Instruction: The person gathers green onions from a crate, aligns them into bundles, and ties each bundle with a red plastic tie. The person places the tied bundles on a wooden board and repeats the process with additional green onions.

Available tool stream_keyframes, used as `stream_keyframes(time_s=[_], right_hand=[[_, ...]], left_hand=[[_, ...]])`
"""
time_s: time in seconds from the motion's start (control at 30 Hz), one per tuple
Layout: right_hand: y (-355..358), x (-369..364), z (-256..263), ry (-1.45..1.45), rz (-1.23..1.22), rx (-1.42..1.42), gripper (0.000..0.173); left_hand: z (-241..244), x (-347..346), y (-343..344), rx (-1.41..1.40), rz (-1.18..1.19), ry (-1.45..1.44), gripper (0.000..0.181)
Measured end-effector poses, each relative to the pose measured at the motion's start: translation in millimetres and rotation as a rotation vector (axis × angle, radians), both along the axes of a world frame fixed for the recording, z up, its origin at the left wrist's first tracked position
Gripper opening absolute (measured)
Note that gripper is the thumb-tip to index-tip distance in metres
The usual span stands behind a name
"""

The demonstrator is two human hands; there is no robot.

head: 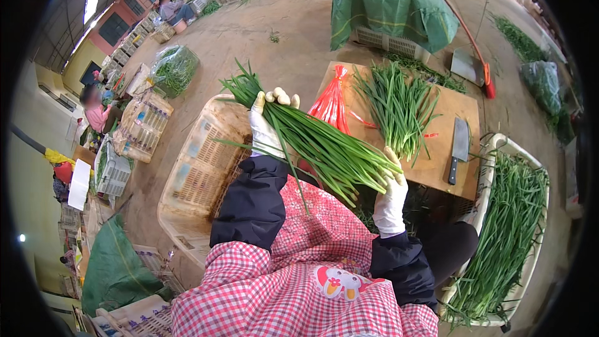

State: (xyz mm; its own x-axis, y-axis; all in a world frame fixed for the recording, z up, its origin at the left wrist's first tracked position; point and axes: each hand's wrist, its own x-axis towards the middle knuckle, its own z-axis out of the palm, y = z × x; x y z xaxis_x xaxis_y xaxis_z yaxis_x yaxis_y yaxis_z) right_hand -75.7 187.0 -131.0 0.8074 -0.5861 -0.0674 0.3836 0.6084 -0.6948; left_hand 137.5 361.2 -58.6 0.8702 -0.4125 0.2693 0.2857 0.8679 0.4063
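A long bundle of green garlic chives (pixel 318 135) lies slantwise across my two hands above my lap. My left hand (pixel 269 121), in a white glove, cups the leafy end with its fingers curled up around it. The pale stem ends rest in my gloved right hand (pixel 392 192). Beyond them, a wooden board (pixel 440 159) bears a loose pile of chives (pixel 398 103), a bunch of red plastic ties (pixel 331 103) and a knife (pixel 459 145) with a black handle.
At my left stands a stained plastic crate (pixel 206 168); at my right, a crate rim (pixel 538 243) surrounds many chives (pixel 496 234). A green tarp (pixel 393 9) covers a crate ahead, near a broom (pixel 486 79) and dustpan (pixel 468 64). People sit among crates at left.
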Motion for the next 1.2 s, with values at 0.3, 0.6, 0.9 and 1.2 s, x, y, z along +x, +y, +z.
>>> stream_keyframes(time_s=[0.3,0.6,0.9,1.2], right_hand=[[-63,-48,-13,0.057,0.313,-0.175,0.008],[-110,-104,27,0.817,0.433,-2.252,0.057],[30,23,69,0.288,-0.382,-1.548,0.104],[-17,77,44,0.186,-0.338,-0.662,0.048]], left_hand=[[18,34,26,-0.065,-0.032,0.085,0.021],[73,30,12,0.238,0.331,0.021,0.022],[84,-51,-90,0.438,0.292,0.058,0.022],[60,-117,-143,0.757,0.163,-0.403,0.029]])
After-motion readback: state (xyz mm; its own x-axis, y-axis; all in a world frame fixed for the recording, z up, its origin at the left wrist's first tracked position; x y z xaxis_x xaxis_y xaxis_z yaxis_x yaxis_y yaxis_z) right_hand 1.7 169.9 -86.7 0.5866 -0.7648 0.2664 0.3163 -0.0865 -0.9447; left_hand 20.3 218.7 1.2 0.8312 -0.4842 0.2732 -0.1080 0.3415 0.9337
